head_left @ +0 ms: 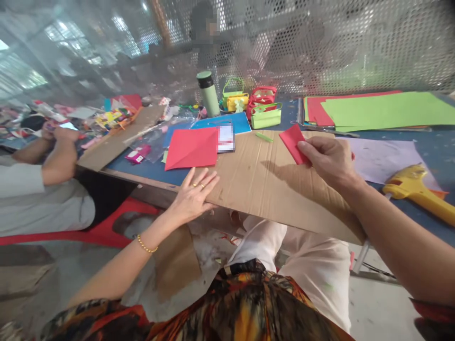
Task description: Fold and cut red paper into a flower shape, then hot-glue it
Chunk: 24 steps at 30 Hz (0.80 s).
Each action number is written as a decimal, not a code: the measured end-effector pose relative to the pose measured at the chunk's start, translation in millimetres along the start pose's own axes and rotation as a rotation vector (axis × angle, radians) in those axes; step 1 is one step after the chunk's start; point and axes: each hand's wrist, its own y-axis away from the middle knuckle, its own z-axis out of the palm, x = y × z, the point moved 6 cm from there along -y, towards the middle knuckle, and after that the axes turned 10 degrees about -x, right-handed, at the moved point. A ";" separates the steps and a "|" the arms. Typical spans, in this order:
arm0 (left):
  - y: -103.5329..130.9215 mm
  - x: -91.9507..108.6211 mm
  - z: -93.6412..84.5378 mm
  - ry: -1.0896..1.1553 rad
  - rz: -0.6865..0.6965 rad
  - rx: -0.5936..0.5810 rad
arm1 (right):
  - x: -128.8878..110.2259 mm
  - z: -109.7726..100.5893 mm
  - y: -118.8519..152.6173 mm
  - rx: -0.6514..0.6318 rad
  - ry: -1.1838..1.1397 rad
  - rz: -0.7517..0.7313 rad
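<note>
Between the thumb and fingers of my right hand (330, 158) is a small folded red piece (292, 144), paper or felt, held just over the cardboard sheet (245, 189). My left hand (195, 192) lies with fingers spread at the cardboard's front left edge and holds nothing. Just beyond its fingertips is a larger red sheet (192, 149) with a crease across it. A phone (226, 137) lies partly under that sheet. A thin green strip (264, 137) rests on the cardboard, left of the red piece.
Small handmade bags, including a green one (266, 116), stand at the back beside a green flask (209, 94). Stacked green sheets (391, 111) lie back right. A yellow glue gun (419, 187) sits on the right. Another person's arm (60, 156) is at the left.
</note>
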 end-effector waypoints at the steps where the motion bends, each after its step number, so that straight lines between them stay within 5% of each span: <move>1: 6.9 -6.6 -0.7 0.012 -0.009 0.014 | 0.4 0.6 0.8 -0.004 -0.011 0.008; 6: 51.7 -4.7 -16.5 0.113 0.018 0.254 | 8.7 -4.3 0.4 0.056 -0.029 -0.027; 9: 87.9 8.6 -0.3 0.154 -0.063 0.226 | 9.9 -6.0 -2.4 0.065 -0.033 -0.062; 13: 125.1 25.4 81.4 0.370 -0.301 -0.057 | 4.1 -4.0 -4.6 0.053 -0.043 -0.086; 15: 129.2 39.7 130.7 0.493 -0.369 -0.282 | 1.5 -3.2 -4.3 0.069 -0.047 -0.086; 17: 121.3 52.2 159.2 0.499 -0.416 -0.475 | 0.9 -1.9 -4.1 0.070 -0.059 -0.061; 20: 86.1 61.1 141.6 0.553 -0.430 -0.640 | -0.7 -0.2 -5.1 0.047 -0.087 -0.043; 24: 5.3 79.5 34.7 1.117 -0.091 -0.760 | -6.4 -2.0 -7.5 0.046 -0.151 -0.047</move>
